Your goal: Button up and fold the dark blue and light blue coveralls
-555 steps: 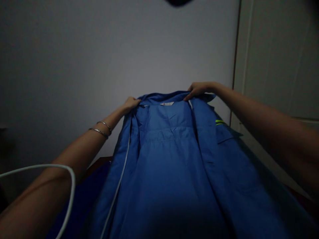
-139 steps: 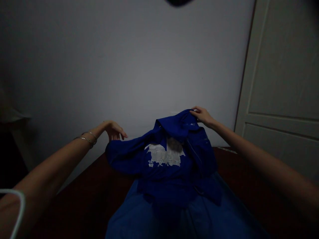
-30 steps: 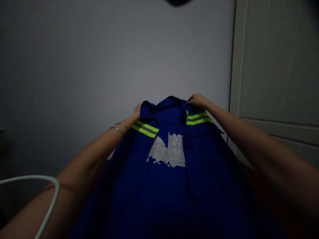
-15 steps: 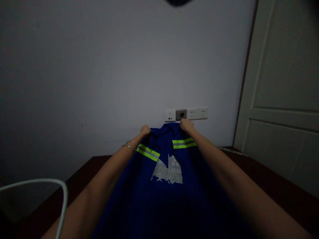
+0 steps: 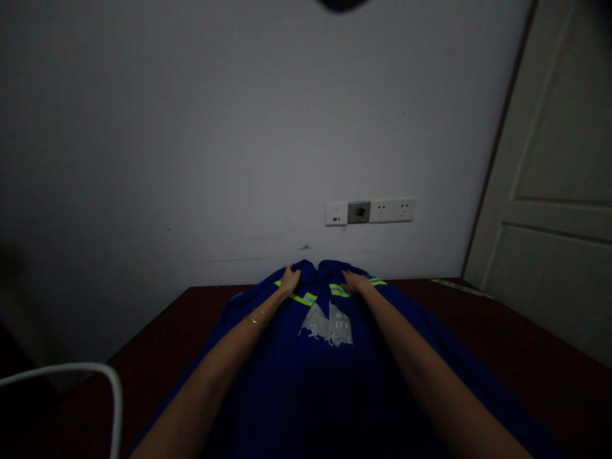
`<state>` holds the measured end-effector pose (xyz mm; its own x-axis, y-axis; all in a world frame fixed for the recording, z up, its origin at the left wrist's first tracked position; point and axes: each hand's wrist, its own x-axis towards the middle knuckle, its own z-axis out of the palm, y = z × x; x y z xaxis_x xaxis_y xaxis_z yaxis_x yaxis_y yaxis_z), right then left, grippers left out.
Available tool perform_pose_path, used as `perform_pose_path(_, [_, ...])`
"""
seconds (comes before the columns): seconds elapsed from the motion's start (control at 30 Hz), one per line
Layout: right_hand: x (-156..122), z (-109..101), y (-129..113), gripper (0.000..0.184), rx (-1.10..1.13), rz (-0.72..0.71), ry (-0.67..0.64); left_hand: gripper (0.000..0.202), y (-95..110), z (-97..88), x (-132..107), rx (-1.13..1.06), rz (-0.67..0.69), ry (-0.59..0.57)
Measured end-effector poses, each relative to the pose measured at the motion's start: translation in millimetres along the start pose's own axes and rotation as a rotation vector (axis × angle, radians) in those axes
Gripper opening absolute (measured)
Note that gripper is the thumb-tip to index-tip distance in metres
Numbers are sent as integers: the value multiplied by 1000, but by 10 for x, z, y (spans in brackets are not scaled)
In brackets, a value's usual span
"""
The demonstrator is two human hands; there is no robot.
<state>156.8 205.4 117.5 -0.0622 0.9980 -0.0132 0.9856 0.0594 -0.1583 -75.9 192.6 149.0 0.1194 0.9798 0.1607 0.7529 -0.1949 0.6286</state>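
Note:
A blue jacket point(image 5: 296, 376) with yellow-green and grey reflective bands and a grey print lies spread out before me, its collar end near the wall. My left hand point(image 5: 289, 280) rests on the left chest and shoulder area, with thumb and forefinger apart. On the other side of the collar, my right hand point(image 5: 352, 282) touches the cloth by the right band, fingers apart. Thin bracelets point(image 5: 257, 319) circle my left wrist. The lower part of the jacket is dark and hard to make out.
The jacket lies on a dark red surface point(image 5: 167, 325) that meets a pale wall point(image 5: 239, 159). Switches and sockets point(image 5: 392, 210) are set in the wall. A panelled door point(image 5: 559, 268) stands at the right, and a white cable point(image 5: 71, 367) curves at the lower left.
The jacket's collar and shoulders, held up in both fists before, have come down onto the surface. Both hands have lowered, moved onto the chest area and loosened. The view has shifted slightly.

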Motion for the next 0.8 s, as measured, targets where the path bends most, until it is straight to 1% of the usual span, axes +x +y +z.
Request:
perform_pose_path(0.03, [-50, 21, 10, 59, -16, -12, 15, 47, -18, -19, -64, 21, 21, -9])
perform_pose_path(0.1, [-149, 1, 27, 54, -51, -45, 68, 48, -53, -75, -235, 144, 138, -72])
perform_pose_path(0.2, [-362, -131, 50, 48, -96, -102, 164, 48, -122, -195, -618, 518, 396, -203])
perform_pose_path(0.23, [-466, -181, 55, 45, -108, -116, 190, 50, -149, -241, -775, 633, 445, -226])
perform_pose_path(0.27, [-590, -227, 52, 41, -121, -124, 218, 53, -177, -288, -941, 718, 461, -234])
perform_pose_path(0.33, [-882, -289, 11, 34, -160, -135, 263, 58, -232, -385, -1285, 840, 445, -255])
perform_pose_path(0.4, [-1196, -303, -89, 31, -210, -159, 285, 67, -277, -484, -1622, 918, 412, -298])
perform_pose_path(0.47, [-1473, -267, -234, 33, -218, -178, 250, 75, -303, -580, -1933, 964, 361, -368])
perform_pose_path(0.53, [-1668, -190, -382, 38, -199, -162, 173, 80, -309, -672, -2207, 996, 300, -459])
perform_pose_path(0.6, [-1771, -80, -494, 42, -172, -125, 95, 83, -302, -752, -2437, 1019, 248, -542])
perform_pose_path(0.67, [-1808, 51, -560, 42, -132, -94, 49, 83, -300, -812, -2618, 1020, 206, -600])
perform_pose_path(0.8, [-1833, 328, -628, 40, -77, -69, 33, 82, -365, -848, -2851, 912, 139, -692])
